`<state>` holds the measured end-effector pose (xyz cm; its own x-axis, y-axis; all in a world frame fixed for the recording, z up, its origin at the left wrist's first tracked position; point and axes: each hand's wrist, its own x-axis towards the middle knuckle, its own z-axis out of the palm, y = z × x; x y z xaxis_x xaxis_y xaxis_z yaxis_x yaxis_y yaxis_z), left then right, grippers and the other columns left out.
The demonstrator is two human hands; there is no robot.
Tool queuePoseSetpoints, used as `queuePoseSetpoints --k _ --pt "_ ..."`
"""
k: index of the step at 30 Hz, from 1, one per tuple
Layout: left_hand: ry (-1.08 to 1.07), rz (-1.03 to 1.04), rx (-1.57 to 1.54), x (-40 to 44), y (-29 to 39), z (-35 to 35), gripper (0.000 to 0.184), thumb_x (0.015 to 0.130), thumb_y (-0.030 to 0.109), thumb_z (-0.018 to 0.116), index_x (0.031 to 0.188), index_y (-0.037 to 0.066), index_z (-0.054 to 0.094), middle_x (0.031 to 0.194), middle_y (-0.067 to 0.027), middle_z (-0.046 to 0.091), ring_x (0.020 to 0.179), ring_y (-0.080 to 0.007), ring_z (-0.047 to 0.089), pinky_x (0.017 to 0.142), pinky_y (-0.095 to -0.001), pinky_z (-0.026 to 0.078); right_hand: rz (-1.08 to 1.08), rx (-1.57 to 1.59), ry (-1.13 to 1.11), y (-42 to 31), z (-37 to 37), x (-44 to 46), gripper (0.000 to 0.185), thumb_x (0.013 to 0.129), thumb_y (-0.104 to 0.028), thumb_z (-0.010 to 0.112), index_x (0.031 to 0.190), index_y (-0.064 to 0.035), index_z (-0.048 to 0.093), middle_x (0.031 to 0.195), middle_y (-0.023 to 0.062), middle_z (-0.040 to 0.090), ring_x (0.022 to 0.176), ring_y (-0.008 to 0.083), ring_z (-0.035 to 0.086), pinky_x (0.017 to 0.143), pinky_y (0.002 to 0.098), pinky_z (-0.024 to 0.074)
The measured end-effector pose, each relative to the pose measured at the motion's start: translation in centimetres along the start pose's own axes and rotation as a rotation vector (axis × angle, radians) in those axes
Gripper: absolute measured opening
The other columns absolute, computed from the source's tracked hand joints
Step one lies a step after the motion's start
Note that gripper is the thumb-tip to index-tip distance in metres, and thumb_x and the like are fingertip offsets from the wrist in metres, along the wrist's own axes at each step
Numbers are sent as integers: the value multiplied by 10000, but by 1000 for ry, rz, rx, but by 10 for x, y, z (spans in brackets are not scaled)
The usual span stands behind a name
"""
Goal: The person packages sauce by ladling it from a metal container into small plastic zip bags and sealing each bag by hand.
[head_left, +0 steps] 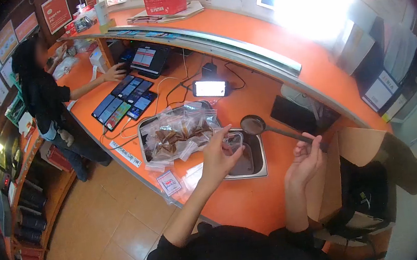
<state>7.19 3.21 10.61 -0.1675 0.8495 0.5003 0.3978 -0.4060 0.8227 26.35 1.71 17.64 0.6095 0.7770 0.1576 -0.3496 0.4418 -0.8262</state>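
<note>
My right hand grips the handle of a dark ladle, whose round bowl hangs over the back of a metal food pan. Between the thumb and fingers of my left hand is a small clear plastic bag, its mouth spread above the pan. Part of the pan's dark contents is hidden by this hand and the bag. Left of it, a metal tray is heaped with filled zip bags of brown sauce. Flat plastic packets lie by my left forearm.
An open cardboard box stands to the right of my right hand. Behind the pan lie a lit phone, a dark tablet and cables. Several phones are laid out farther left, where another person stands reaching over the counter.
</note>
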Motion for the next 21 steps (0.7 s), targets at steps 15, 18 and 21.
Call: queuePoseSetpoints --k 15,18,21 --pt "-70 34 -101 0 8 13 670 722 87 815 1333 38 543 1053 -124 668 620 -134 622 606 -280 524 -449 -200 -136 -19 9 -15 465 1071 -381 430 934 8 644 668 40 592 567 88 523 523 206 388" --pt "-73 33 -113 0 7 15 657 731 83 811 1329 32 544 1045 -124 667 624 -130 627 605 -275 524 -552 -205 -152 -24 14 -20 465 1073 -372 430 936 18 644 660 46 581 566 85 515 521 203 384" --pt "-77 22 -115 0 6 16 643 738 80 808 1324 26 547 1034 -124 663 630 -127 632 602 -268 523 -595 -188 -149 -24 14 -22 472 1072 -371 436 928 23 652 639 43 570 564 80 507 521 194 373"
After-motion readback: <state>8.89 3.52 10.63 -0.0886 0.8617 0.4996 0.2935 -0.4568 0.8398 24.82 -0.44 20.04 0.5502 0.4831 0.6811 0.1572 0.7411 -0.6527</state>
